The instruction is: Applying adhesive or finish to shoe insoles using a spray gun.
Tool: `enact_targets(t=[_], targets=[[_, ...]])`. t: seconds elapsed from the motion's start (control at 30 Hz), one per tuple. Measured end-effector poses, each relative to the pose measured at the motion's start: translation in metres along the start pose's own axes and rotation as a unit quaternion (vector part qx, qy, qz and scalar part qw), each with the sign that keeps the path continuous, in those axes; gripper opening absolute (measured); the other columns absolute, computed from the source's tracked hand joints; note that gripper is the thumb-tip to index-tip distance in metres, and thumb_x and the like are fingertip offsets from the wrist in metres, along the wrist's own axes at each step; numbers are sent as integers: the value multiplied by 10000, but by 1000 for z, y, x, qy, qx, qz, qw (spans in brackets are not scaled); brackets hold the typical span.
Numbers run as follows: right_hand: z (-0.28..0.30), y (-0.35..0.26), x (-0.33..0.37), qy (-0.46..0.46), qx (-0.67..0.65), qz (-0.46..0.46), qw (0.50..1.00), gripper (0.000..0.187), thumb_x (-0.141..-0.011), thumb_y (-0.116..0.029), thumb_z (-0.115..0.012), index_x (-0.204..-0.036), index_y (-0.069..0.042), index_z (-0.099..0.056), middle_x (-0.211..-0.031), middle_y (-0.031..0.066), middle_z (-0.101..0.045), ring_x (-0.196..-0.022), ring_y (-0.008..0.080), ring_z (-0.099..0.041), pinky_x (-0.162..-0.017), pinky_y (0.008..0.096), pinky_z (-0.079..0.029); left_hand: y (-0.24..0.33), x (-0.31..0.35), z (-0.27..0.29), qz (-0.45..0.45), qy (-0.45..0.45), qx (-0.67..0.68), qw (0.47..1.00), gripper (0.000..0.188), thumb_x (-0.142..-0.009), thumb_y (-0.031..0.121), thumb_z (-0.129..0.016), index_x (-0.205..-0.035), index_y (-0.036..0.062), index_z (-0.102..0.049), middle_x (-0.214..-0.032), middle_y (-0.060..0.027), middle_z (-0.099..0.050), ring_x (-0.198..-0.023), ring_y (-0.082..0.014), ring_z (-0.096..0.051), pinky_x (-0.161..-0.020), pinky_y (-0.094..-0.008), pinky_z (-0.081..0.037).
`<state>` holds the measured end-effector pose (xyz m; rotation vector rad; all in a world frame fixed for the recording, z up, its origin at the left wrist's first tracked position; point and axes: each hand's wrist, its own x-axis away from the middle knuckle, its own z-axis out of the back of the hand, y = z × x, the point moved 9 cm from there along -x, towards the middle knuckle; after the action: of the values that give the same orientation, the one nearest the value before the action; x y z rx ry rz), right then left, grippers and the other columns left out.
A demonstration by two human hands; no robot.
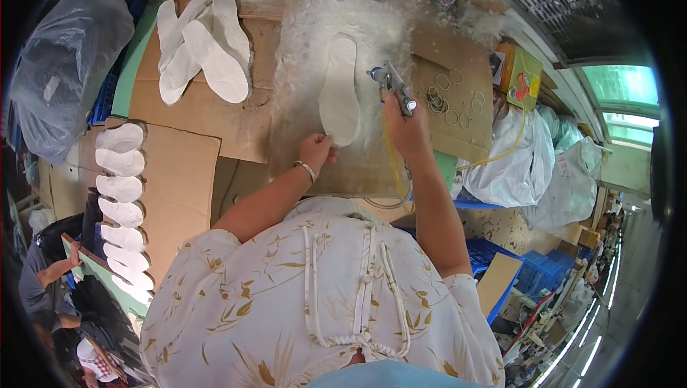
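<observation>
Desk (254,134), upper centre: left fingers (327,147) curl beside the insole (340,95), pinch unclear; right fingers (391,104) clasp the spray gun (402,92), best swept evenly.

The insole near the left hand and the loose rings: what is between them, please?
In the head view, the spray gun, held in the right hand, is between the insole and the rings.

A smooth, cream-coloured insole (339,95) is lying flat on the counter (138,62), stretching lengthwise from near to far, its narrower end pointing far and its broader end facing near. Just to its right, a silvery metal spray gun (392,82) with a bluish fitting is resting in the right hand (408,125).
</observation>
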<state>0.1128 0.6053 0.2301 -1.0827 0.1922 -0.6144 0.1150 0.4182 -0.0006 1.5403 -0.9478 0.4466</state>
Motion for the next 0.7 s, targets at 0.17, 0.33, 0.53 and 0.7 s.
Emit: enact_targets(t=[0.17,0.33,0.53,0.7], targets=[[-4,-2,1,-6,30,30,999,310,-855,-306,-605,-882,1,-577,-610,73,-512,-555,145,-451,-527,310,-389,-4,-2,1,-2,-7,-7,1000,139,-859,156,-568,-853,18,-571,-779,-75,-624,-621,-154,-634,-487,-242,-512],[-3,10,-8,5,-3,-8,1000,318,-857,-320,-601,-857,-3,-576,-610,75,-507,-553,160,-444,-531,321,-391,-6,-3,1,1,-3,-11,1000,134,-855,152,-572,-858,19,-572,-778,-72,-625,-623,-153,-635,-483,-239,-507],[-8,9,-3,-14,55,6,998,345,-853,-349,-601,-870,-7,-564,-631,95,-522,-567,184,-454,-556,330,-396,-7,-4,2,-5,1,-11,1000,143,-857,153,-571,-871,11,-574,-796,-76,-626,-621,-152,-631,-478,-241,-503],[-9,9,5,-21,108,10,994,359,-856,-372,-590,-881,-14,-570,-641,108,-535,-578,206,-467,-573,336,-404,-5,-2,2,-17,12,9,1000,161,-841,146,-574,-835,-14,-587,-745,-76,-620,-584,-154,-629,-453,-247,-490]])
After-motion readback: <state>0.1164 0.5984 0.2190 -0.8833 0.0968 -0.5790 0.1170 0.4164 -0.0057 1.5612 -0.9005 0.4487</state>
